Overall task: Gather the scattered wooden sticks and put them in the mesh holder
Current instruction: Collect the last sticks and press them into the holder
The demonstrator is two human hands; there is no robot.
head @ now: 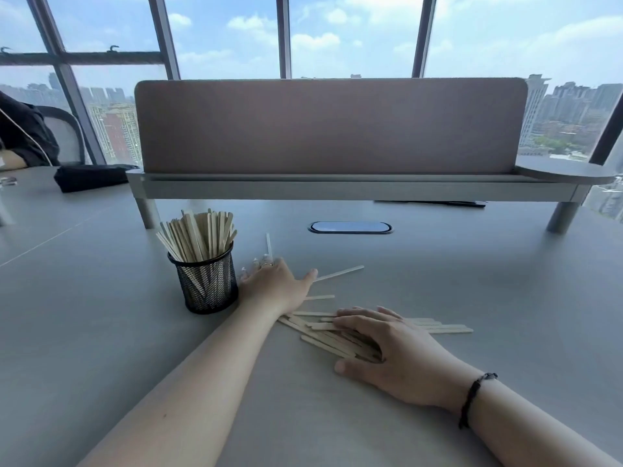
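Note:
A black mesh holder (208,284) stands on the grey desk, packed with several upright pale wooden sticks (197,234). Just right of it my left hand (274,286) lies flat on the desk, fingers spread, over loose sticks; one stick (269,243) pokes out past the fingertips and another (340,273) lies by the thumb. Nearer to me, my right hand (391,345) rests palm down on a pile of loose sticks (323,337), fingers spread across them. More stick ends (445,327) jut out to the right of that hand.
A raised shelf with a brown divider panel (330,126) spans the back of the desk (101,315). An oval cable port (350,227) sits behind the sticks. A black pouch (91,176) lies at far left, near another person's arm (20,136).

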